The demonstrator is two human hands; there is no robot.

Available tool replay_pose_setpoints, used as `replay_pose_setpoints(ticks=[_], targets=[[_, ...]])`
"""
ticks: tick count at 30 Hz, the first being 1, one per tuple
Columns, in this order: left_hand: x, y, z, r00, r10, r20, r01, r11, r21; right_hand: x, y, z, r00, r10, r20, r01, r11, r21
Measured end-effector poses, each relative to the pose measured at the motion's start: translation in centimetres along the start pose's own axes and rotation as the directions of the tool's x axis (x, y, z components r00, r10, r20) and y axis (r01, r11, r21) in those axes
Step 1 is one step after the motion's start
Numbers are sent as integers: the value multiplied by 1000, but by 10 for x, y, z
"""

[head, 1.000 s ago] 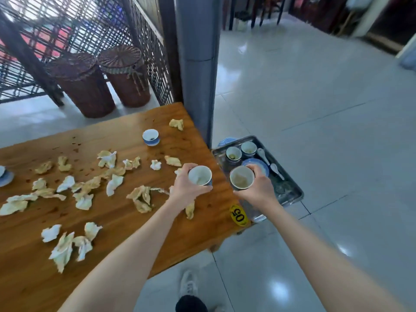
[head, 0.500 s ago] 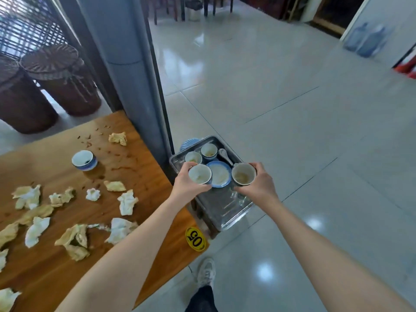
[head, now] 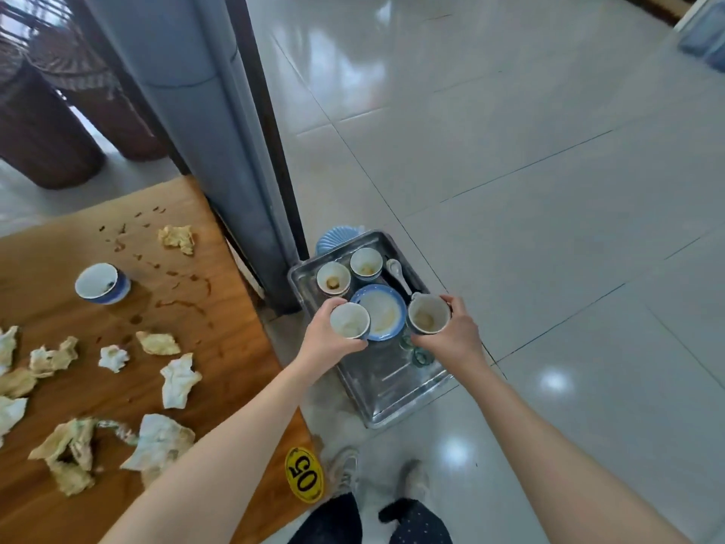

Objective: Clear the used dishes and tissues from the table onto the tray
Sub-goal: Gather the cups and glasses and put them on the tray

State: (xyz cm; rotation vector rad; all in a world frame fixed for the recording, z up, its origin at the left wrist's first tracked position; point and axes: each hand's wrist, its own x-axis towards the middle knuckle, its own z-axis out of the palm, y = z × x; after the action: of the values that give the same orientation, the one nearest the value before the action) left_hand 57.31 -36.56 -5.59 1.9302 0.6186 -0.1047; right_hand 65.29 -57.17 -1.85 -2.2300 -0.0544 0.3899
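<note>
My left hand [head: 327, 341] grips a small white cup [head: 350, 320] and my right hand [head: 455, 335] grips a second used cup [head: 427, 318]. Both cups hang over the metal tray [head: 392, 390], which sits low beside the table's right end. On the tray stand two more cups [head: 333, 278] [head: 366, 263], a blue saucer [head: 382, 312] and a white spoon [head: 397, 270]. One blue-and-white cup [head: 102, 283] is left on the wooden table [head: 219, 347], among several crumpled tissues [head: 178, 380].
A grey pillar [head: 219, 123] rises just behind the table corner and the tray. Two woven baskets [head: 43, 131] stand at the back left. A yellow 05 tag [head: 304, 480] marks the table's near corner. My feet [head: 376, 477] are on the glossy tiled floor.
I have turned right from the table toward the tray. Both hands carried their cups from above the table edge to over the tray.
</note>
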Motion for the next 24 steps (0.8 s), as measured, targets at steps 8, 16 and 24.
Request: replay_pose_setpoints(ticks=[8,16,24], targets=[[-3,-30,39,965,-238,-111,229,969,-89,49,47,28,962,-32,272,88,976,-198],[1,-74,100,908,-365,-206,346,930,-121,74,93,76,900,-26,436,148,957,-249],[23,-127,155,811,-490,-318,492,867,-79,92,153,126,829,-21,558,257,902,-348]])
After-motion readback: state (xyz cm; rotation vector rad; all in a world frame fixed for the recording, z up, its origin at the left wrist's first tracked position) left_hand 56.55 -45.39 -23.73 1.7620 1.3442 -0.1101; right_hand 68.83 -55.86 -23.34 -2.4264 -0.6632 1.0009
